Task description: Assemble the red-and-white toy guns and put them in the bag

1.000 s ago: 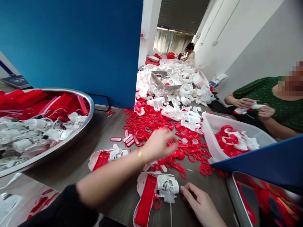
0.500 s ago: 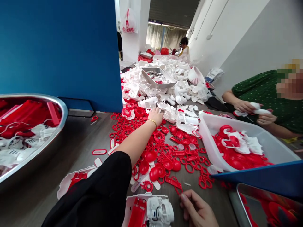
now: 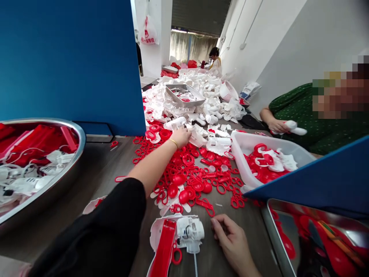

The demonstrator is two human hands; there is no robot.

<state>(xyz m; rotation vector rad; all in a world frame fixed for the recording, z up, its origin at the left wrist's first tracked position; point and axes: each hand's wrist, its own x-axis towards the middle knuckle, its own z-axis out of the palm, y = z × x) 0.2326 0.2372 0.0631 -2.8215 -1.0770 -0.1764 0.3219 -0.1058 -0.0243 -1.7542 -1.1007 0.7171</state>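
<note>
Left hand (image 3: pixel 180 137) at 12 o'clock, grip unclear; right hand (image 3: pixel 230 239) half-open; overlapped white moulded-plastic shells (image 3: pixel 198 138) could slide if tugged.

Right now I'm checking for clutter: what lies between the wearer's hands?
Red plastic pieces lie between the left hand and right hand, in the head view.

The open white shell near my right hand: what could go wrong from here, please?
The shell lies open with a white mechanism exposed; a bump from your right hand beside it might shift the mechanism. Your black sleeve appears close to the shell and could brush it. Your left hand is at heaped white pieces, so some might slide.
</note>
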